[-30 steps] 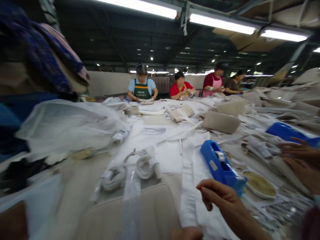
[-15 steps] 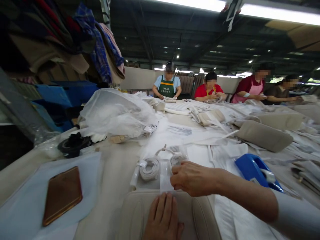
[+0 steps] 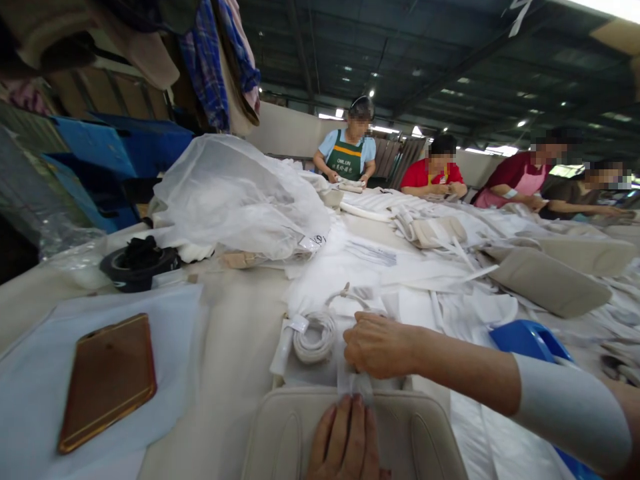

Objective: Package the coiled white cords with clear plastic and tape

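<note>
My left hand [image 3: 345,443] lies flat, fingers stretched out, on a beige padded piece [image 3: 280,427] with stitched oval panels. Its fingertips touch the lower end of a translucent white strip [image 3: 361,385] at the padded piece's far edge. Just beyond, my right hand [image 3: 377,343] is closed, its curled fingers gripping the upper part of that strip. Left of it a coiled off-white cord [image 3: 316,337], held by a clear tie, rests behind the padded piece. Some cord beyond the right hand is partly hidden by it.
A phone case [image 3: 110,380] lies on a pale sheet at left. Behind it are a black ring-shaped item [image 3: 140,263] and a white plastic bag [image 3: 240,193]. A blue plastic container [image 3: 530,340] is partly behind my right arm. Beige pieces cover the far table, where several people work.
The view has tilted down and shifted left. My right hand stays closed at the strip, which now reaches over the padded piece's edge to my left fingertips.
</note>
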Available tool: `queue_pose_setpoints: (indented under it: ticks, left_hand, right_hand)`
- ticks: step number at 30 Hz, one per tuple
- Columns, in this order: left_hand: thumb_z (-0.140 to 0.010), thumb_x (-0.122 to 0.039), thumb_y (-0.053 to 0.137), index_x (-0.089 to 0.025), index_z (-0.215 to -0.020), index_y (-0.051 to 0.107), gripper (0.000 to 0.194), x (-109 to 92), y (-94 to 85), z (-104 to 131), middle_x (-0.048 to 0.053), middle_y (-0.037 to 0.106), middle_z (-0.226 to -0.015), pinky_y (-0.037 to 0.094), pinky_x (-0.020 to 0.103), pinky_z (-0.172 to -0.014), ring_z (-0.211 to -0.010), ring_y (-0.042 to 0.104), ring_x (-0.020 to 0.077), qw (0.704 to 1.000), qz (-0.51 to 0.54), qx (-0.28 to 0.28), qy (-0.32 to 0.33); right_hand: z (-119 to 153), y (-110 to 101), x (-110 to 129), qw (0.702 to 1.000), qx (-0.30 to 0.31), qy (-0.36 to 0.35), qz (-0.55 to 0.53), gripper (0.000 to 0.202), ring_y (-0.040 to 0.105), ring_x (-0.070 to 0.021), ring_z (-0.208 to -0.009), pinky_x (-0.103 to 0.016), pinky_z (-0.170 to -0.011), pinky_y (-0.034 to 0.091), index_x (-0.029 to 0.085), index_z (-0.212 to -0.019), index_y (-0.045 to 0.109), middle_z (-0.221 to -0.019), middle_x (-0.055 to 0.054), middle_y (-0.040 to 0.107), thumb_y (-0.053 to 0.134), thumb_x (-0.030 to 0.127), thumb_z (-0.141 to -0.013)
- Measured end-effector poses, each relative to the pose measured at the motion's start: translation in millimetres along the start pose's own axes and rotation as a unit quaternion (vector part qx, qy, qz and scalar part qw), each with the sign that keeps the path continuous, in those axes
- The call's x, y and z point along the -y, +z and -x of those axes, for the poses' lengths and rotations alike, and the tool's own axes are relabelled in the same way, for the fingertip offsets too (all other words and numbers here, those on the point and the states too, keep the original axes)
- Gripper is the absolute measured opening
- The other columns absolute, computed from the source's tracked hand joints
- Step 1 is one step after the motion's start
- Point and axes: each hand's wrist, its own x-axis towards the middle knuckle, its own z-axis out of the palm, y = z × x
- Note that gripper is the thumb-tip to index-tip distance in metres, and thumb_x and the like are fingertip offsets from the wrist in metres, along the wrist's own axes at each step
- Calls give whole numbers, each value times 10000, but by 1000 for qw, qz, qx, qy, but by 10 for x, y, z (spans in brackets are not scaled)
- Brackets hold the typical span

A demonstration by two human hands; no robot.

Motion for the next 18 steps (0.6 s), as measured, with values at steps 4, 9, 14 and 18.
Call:
queue_pose_setpoints:
  ticks: [4, 9, 14, 18]
  left_hand:
    - [-933, -393, 298, -140, -1035, 639, 437, -93, 59, 33, 95, 628, -1103, 211, 367, -1124, -1211, 450, 225, 998, 17, -16, -66]
    - [-940, -348, 273, -127, -1012, 641, 436, -120, 103, 24, 105, 625, -1098, 224, 371, -1120, -1222, 440, 229, 998, 21, -30, -59]
    - [-938, -348, 273, -131, -996, 649, 438, -62, 81, 16, 101, 629, -1085, 215, 367, -1121, -1213, 448, 223, 998, 17, -31, -47]
    - [-921, -419, 334, -148, -1048, 635, 424, 33, 18, 26, 87, 628, -1098, 201, 364, -1124, -1158, 495, 210, 1000, -3, 17, 2]
  right_hand:
    - [-96, -53, -19, 998, 17, 51, -26, 136, 643, -215, -737, -284, -538, 314, 110, -833, 672, -779, -106, 691, 581, 193, -775]
    - [-195, -29, -195, 994, 17, 89, -61, 525, 643, -232, -755, -260, -522, 301, 109, -991, 624, -834, -111, 696, 760, 439, -606]
    - [-290, 50, -436, 990, 18, 111, -80, 528, 620, -208, -768, -248, -513, 275, 164, -877, 652, -855, -68, 688, 717, 594, -577]
    - [-335, 35, -541, 979, 40, 116, -161, 397, 592, -165, -711, -230, -493, 277, 177, -783, 668, -777, -22, 677, 774, 486, -557]
